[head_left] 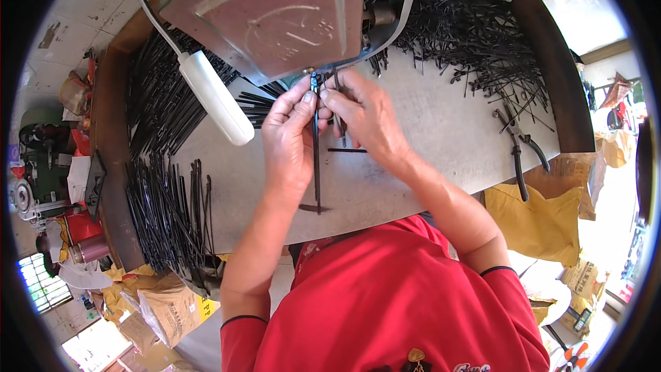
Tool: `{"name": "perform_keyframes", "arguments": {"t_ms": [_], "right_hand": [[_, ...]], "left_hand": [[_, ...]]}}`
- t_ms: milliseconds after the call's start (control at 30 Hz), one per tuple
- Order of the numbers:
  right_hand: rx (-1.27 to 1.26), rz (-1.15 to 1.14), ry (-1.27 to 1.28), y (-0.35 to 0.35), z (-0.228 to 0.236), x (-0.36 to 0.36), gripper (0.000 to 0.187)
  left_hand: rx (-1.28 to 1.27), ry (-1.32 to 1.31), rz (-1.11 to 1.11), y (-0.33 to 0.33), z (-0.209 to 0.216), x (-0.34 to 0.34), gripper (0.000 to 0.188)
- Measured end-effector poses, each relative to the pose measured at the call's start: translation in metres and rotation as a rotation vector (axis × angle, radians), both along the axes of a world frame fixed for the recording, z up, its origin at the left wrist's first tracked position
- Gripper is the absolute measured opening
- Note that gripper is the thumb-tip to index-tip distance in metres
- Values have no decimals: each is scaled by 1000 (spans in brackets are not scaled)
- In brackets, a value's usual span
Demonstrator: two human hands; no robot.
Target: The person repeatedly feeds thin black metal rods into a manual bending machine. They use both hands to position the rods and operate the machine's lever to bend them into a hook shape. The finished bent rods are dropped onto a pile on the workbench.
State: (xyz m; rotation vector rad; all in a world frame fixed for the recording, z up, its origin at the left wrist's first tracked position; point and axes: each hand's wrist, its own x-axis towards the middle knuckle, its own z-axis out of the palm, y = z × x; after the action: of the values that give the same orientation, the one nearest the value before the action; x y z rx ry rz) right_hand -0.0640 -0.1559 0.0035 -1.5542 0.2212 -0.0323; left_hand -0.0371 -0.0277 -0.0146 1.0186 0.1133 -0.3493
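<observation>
Under the front of a red-brown machine head (275, 21), my left hand (289, 131) pinches a long, thin black rod (317, 165). The rod's upper end lies at the machine's lower edge, and its lower end points toward me over the metal tabletop (385, 196). Close beside it, my right hand (372, 117) is closed with thumb and fingertips near the rod's upper end. A thinner dark metal piece (343, 134) sticks out below those fingers. The fingers partly hide where both pieces meet the machine. A short black piece (348, 151) lies on the tabletop just below.
Bundles of black rods (169, 110) lie along the left, with more (165, 213) at the near left. A tangled heap of thin black rods (468, 34) covers the far right. Pliers (516, 148) rest at the right edge. A white lamp (217, 100) hangs left of my hands.
</observation>
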Motion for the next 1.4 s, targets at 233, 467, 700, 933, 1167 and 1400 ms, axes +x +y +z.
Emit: {"name": "perform_keyframes", "arguments": {"t_ms": [233, 467, 700, 933, 1167, 1400], "right_hand": [[-125, 57, 15, -4, -2, 5, 16], [-45, 105, 101, -9, 3, 3, 17], [84, 47, 67, -5, -2, -3, 20], [35, -2, 26, -4, 3, -2, 18], [115, -18, 25, -1, 3, -3, 19], [151, -36, 42, 0, 0, -2, 19]], "left_hand": [[177, 33, -187, 17, 16, 20, 27], [237, -28, -122, 15, 14, 2, 32], [227, -82, -68, 3, 20, -11, 35], [202, -100, -90, 8, 10, 0, 32], [201, -76, -101, 9, 16, 1, 30], [221, -74, -113, 10, 19, 2, 30]]}}
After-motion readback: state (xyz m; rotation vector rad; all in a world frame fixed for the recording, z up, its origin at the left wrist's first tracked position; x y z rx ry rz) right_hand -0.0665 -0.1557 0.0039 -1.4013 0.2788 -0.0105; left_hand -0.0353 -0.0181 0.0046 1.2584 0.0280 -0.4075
